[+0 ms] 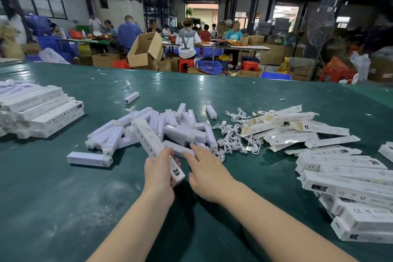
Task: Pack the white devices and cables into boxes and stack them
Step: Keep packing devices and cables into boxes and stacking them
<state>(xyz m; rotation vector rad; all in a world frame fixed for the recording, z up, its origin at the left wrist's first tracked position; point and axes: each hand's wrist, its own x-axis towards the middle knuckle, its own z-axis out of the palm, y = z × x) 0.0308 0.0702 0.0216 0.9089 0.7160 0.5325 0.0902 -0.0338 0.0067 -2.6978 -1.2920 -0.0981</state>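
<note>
One box [156, 149] sits gripped in the left hand [158, 173]; right hand [206, 169] fingers extended over devices [178, 132].

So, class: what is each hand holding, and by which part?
The left hand grips a white box near its lower end. The right hand holds nothing, fingers extended toward the device pile.
</note>
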